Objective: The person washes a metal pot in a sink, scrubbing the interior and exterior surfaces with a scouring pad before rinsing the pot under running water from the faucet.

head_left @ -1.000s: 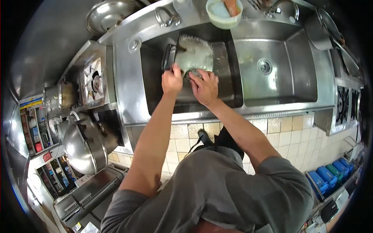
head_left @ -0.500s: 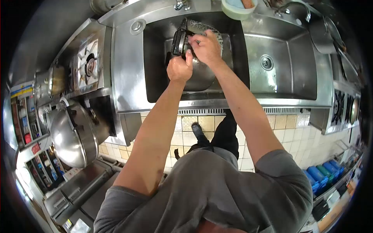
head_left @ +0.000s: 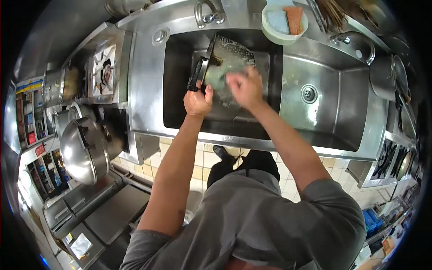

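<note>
Your right hand (head_left: 246,87) is appearing blurred, so I cannot tell whether its curled fingers are holding something; it is also covering part of the metal vessel (head_left: 218,73). This vessel is sitting inside the left basin (head_left: 174,67), and its lower edge is blending into the dark steel. Your left hand (head_left: 198,102) is gripping the vessel beside its black handle (head_left: 195,75), while its thumb is pointing away from you.

Cream and yellowish tiles cover the floor (head_left: 146,168) underfoot here. Over on the left, a gas stove (head_left: 106,75) stands near a grey wall (head_left: 63,31), packed shelves (head_left: 48,171) farther over; light gleams on a low steel unit (head_left: 117,211).
</note>
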A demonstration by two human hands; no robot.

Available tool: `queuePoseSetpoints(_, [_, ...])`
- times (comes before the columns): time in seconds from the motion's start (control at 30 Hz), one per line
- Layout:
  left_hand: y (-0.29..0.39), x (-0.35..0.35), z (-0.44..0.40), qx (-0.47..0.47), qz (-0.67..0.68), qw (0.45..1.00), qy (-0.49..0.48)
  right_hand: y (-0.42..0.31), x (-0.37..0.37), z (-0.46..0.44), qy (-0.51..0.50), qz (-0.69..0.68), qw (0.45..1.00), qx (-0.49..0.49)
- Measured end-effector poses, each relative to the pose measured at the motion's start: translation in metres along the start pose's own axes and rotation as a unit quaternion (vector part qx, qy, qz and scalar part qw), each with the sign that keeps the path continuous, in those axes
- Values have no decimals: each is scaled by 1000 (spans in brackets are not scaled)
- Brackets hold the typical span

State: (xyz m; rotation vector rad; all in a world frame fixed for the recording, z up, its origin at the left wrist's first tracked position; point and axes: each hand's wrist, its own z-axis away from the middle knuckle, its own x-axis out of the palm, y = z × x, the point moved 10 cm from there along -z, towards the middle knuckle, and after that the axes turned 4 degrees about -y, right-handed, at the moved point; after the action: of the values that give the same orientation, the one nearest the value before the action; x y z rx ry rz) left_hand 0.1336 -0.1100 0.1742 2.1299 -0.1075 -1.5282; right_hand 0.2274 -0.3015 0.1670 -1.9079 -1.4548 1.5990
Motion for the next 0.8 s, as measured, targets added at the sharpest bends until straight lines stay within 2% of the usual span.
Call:
queuePoseSetpoints(0.03, [3,-4,0,-18,6,1000,0,21,6,-26,2,40,997,72])
queuePoseSetpoints(0.07, [1,-2,6,-26,3,1000,-2,23,13,-52,-6,37,997,72])
queuePoseSetpoints(0.13, [1,-4,4,-19,-28,999,1,34,26,-91,-37,31,990,133])
queuePoseSetpoints(0.2, [9,-5,1,-11,-11,1000,-2,15,23,-69,-24,24,997,68])
queuePoseSetpoints(0.27, [20,-12,-1,38,17,998,37,19,13,-24,-3,-33,995,97])
queuePoseSetpoints(0.3, [19,-16,-7,61,28,996,59,21,13,-35,-3,-36,995,91])
queuePoseSetpoints(0.37, [4,-6,-5,19,7,1000,18,29,21,-28,-70,1,990,122])
queuePoseSetpoints(0.4, [-2,1,3,-19,-10,1000,-18,28,29,-46,-64,-3,991,118])
queuePoseSetpoints(0.47, [6,-7,-3,-2,-4,1000,11,37,45,-114,-51,-10,994,97])
queuePoseSetpoints(0.53, [0,0,1,-48,-11,997,-60,44,69,-134,-148,-70,976,141])
queuePoseSetpoints(0.6, [0,2,0,-45,-10,997,-64,41,58,-98,-148,-28,975,161])
queuePoseSetpoints(0.67, [1,6,-5,-49,-11,997,-57,24,39,-60,-64,-25,991,112])
queuePoseSetpoints(0.7, [2,3,-7,-42,-3,998,-48,31,48,-63,-106,-20,984,139])
queuePoseSetpoints(0.8, [8,-1,-8,-30,9,999,-41,48,69,-127,-122,-40,977,172])
